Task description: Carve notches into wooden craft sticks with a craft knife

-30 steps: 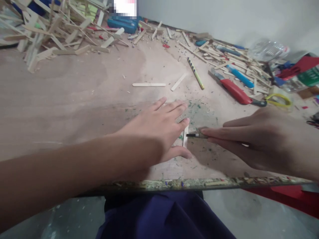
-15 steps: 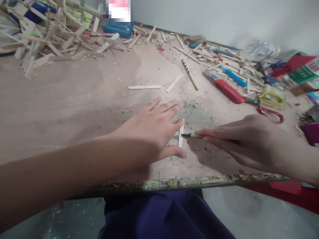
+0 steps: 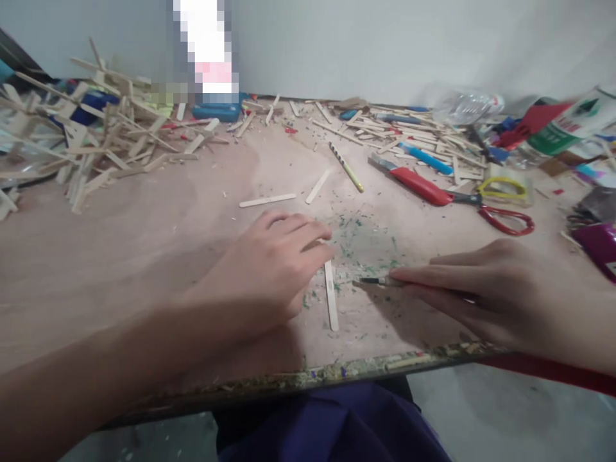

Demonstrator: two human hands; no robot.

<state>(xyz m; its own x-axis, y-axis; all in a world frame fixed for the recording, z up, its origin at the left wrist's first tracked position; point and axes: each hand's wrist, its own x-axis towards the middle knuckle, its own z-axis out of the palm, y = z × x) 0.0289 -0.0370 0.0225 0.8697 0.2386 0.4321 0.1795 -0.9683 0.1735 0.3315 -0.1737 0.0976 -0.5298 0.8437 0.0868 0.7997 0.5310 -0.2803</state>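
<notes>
A pale wooden craft stick (image 3: 331,295) lies on the table before me, pointing away from me, with a small mark on its face. The fingers of my left hand (image 3: 283,260) are bent over its far end and seem to pinch it; that end is hidden under them. To the right, my right hand (image 3: 462,289) is closed round a small craft knife (image 3: 378,280). The knife's narrow dark blade points left, a short way from the stick and apart from it. Green and pale shavings are scattered around the blade.
Two more craft sticks, one (image 3: 267,200) lying sideways, and a yellow pencil (image 3: 346,167) lie beyond my hands. Red-handled scissors in a red sheath (image 3: 423,186) rest at right. Heaped sticks (image 3: 106,128) fill the back left. A clear bottle (image 3: 469,106) lies back right.
My left hand has gone from spread flat over the stick to bent fingers at its far end, and the stick has turned slightly. The knife blade has come away from the stick.
</notes>
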